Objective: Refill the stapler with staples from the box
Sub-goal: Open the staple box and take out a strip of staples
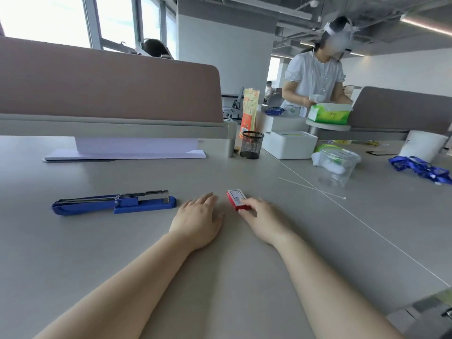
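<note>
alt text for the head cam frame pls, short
A person's right hand grips the near end of a small red staple box on a grey desk, while the left hand rests flat beside it, empty. A blue stapler lies to the left, untouched. Behind are a black mesh pen cup and another person at a neighbouring desk.

I'm looking at an open-plan office. The grey worktop (122, 241) runs on into neighbouring desks, split by padded partition screens (110, 86). A mesh pen cup (252, 145), folded white paper (137, 149), blue lanyards (420, 167) and a tissue box (329, 113) lie about. Big windows (49, 18) sit behind the screens, and the ceiling shows bare ducts (269, 11). Another person (315, 77) stands at a further desk.
</note>
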Available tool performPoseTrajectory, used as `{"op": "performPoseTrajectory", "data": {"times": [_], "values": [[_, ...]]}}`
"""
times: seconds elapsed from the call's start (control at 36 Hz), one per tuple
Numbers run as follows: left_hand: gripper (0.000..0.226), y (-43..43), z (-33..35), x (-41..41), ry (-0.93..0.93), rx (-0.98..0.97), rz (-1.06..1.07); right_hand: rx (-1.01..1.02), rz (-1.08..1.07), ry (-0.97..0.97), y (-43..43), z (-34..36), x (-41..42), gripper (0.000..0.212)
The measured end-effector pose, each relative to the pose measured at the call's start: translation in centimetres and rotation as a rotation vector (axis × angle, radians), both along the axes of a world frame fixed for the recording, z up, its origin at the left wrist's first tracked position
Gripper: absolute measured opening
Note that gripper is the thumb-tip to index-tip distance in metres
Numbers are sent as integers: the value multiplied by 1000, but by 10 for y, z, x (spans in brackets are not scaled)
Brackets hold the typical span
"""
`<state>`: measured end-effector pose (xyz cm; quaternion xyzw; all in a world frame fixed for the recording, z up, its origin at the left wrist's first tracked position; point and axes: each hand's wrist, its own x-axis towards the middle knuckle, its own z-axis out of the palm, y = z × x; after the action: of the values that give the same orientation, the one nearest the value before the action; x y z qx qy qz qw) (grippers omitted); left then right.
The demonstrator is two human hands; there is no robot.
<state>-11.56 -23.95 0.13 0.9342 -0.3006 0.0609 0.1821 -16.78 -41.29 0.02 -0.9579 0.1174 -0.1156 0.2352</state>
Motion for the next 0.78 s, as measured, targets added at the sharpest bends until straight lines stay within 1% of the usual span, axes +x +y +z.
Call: {"op": "performPoseTrajectory", "data": {"times": [0.08, 0.19, 0.28, 0.39, 0.5, 0.58, 0.67, 0.78], "values": [[58, 6, -4, -10, -10, -17, -11, 68, -49, -92, 4, 0, -2, 34], [60, 0, -3, -6, 2, 1, -24, 50, -98, -162, 7, 0, 3, 31], [62, -6, -6, 1, 21, 54, -60, 16, -117, -176, 8, 1, 7, 29], [65, -7, -8, 7, 31, 36, -68, -10, -112, -165, 9, 3, 8, 23], [65, -5, -3, 5, 25, -39, -73, 208, -48, -164, 2, 1, 6, 19], [68, -4, -1, 3, -42, -47, -85, 260, 24, -150, -3, -3, 6, 23], [70, -5, -2, 3, -74, -26, -96, 226, 71, -129, -3, -5, 7, 33], [70, -5, -3, 4, -67, -14, -82, 202, 77, -138, -3, -6, 9, 41]]}}
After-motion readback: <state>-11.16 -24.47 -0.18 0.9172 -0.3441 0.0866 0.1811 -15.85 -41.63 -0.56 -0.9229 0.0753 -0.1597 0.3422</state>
